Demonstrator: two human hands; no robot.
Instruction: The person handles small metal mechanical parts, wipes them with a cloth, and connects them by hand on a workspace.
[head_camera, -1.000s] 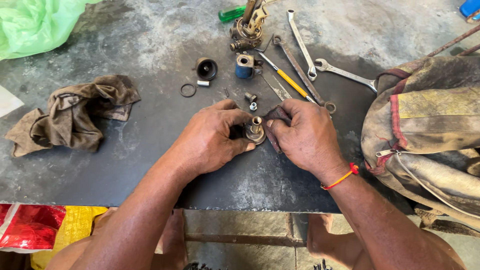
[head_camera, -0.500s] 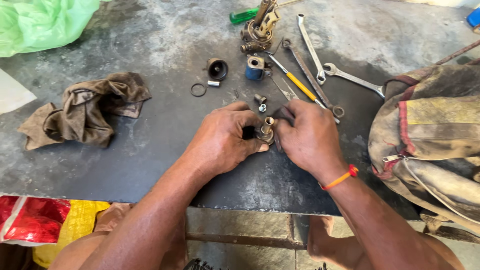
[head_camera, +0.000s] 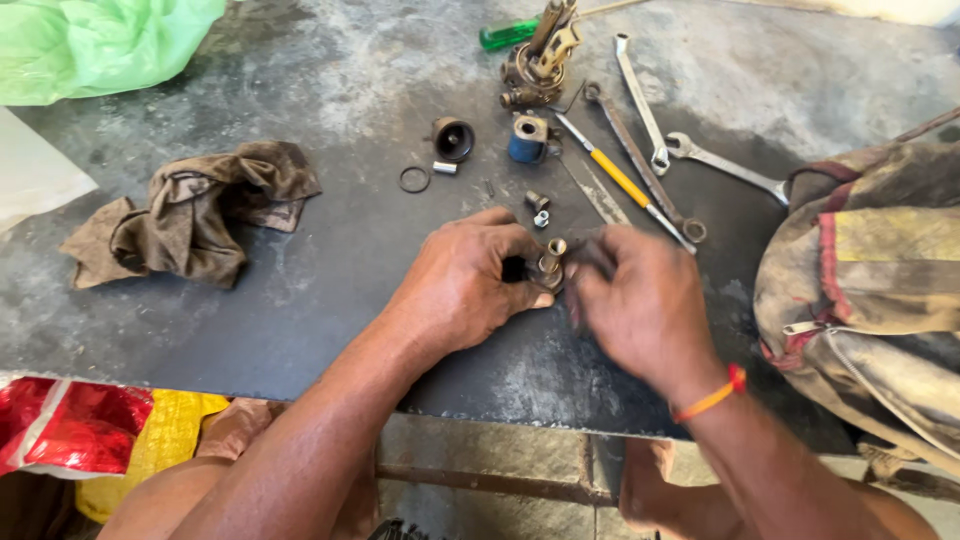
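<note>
My left hand (head_camera: 462, 283) grips a small brass-coloured metal fitting (head_camera: 549, 262) that stands upright on the dark grey worktop (head_camera: 300, 320). My right hand (head_camera: 640, 305), blurred with motion, is closed right beside the fitting on its right side; what its fingers pinch is hidden. An orange string band (head_camera: 712, 396) circles the right wrist. Two small metal nuts (head_camera: 539, 207) lie just beyond the fitting.
A dirty brown rag (head_camera: 190, 215) lies at left. Behind are a black cup-shaped part (head_camera: 452, 139), a thin ring (head_camera: 414, 179), a blue coil (head_camera: 529, 138), a brass valve assembly (head_camera: 538, 62), a yellow-handled screwdriver (head_camera: 620, 178), wrenches (head_camera: 640, 95) and a worn bag (head_camera: 870, 290) at right.
The view has shifted slightly. My right hand has moved at the fitting and is now blurred; my left hand keeps its hold on the fitting.
</note>
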